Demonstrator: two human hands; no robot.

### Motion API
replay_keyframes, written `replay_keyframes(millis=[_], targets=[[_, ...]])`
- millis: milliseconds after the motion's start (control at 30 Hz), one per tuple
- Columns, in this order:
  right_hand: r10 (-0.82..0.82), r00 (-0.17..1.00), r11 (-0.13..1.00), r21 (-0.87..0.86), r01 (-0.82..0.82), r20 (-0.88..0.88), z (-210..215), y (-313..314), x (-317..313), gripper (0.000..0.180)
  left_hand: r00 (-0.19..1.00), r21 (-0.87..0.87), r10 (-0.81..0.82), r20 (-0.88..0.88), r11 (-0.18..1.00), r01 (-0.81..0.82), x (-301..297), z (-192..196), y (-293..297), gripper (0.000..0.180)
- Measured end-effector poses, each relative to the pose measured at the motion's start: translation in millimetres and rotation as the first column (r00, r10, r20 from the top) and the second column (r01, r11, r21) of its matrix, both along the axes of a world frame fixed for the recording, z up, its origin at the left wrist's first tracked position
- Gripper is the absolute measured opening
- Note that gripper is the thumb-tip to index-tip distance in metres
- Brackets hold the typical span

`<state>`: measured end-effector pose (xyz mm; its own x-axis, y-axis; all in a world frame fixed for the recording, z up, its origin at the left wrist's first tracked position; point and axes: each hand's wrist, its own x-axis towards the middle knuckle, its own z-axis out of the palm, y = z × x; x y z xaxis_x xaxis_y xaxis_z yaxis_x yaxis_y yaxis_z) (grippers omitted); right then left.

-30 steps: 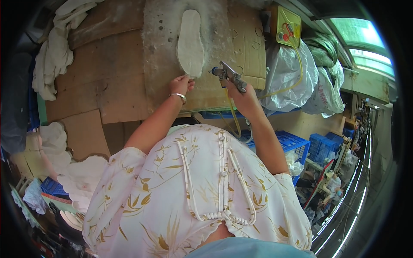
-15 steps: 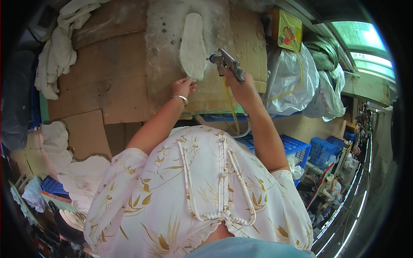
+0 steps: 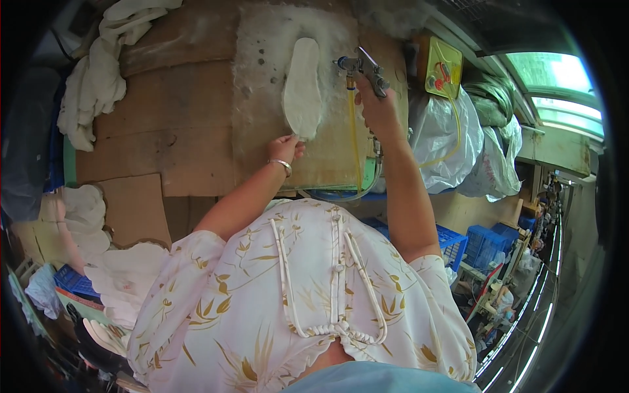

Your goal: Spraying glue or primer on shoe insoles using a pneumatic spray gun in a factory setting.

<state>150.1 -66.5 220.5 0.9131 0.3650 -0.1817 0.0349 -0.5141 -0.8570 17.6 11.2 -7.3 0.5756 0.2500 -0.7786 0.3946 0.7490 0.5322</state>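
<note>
A white insole [image 3: 303, 88] lies lengthwise on a residue-coated cardboard sheet [image 3: 259, 98]. At its near end, my left hand [image 3: 286, 149] pinches the edge between thumb and fingers. My right hand [image 3: 382, 112] is wrapped round the grip of a metal spray gun [image 3: 367, 69], which stands to the right of the insole and above the cardboard. The gun's nozzle points left, toward the insole's far half. From the gun a yellowish hose [image 3: 355, 141] runs down to the table's near edge.
Stacked white insole sheets [image 3: 124, 278] lie at the left near brown cardboard [image 3: 134, 209]. White cloth [image 3: 95, 92] hangs at the far left. A yellow container [image 3: 442, 65] and plastic bags [image 3: 445, 134] stand on the right, with blue crates [image 3: 488, 245] lower down.
The spray gun has moved slightly right and farther from the insole, lifted by my right hand. My left hand still pinches the insole's near end. The whole view has shifted a little.
</note>
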Motion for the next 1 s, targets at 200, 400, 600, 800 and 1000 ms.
replay_keyframes(millis=[200, 400, 600, 800, 1000], targets=[[0.011, 0.999, 1.000, 0.002, -0.011, -0.042, 16.5, -7.6, -15.3, 0.027, 0.997, -0.122, 0.040, 0.068, 0.992, -0.032, -2.6, 23.9, 13.7, 0.017], [-0.080, 0.984, 0.974, 0.197, 0.111, -0.162, 18.5, -67.6, -51.4, 0.029, 0.810, -0.128, 0.193, 0.554, 0.981, -0.146, 25.5, 72.9, 38.4, 0.011], [-0.034, 0.976, 0.996, 0.070, 0.050, -0.216, 28.6, -80.3, -65.8, 0.037, 0.490, -0.343, 0.475, 0.732, 0.877, -0.337, -15.1, 159.8, 101.8, 0.007], [0.076, 0.960, 0.994, 0.097, -0.051, -0.270, 18.5, -67.9, -60.1, 0.035, 0.230, -0.376, 0.579, 0.782, 0.732, -0.568, -108.1, 193.5, 138.7, 0.013], [0.293, 0.918, 0.956, 0.081, -0.282, -0.266, 5.8, -38.7, -66.2, 0.032, 0.057, -0.336, 0.677, 0.734, 0.434, -0.836, -213.1, 205.2, 183.4, 0.012]])
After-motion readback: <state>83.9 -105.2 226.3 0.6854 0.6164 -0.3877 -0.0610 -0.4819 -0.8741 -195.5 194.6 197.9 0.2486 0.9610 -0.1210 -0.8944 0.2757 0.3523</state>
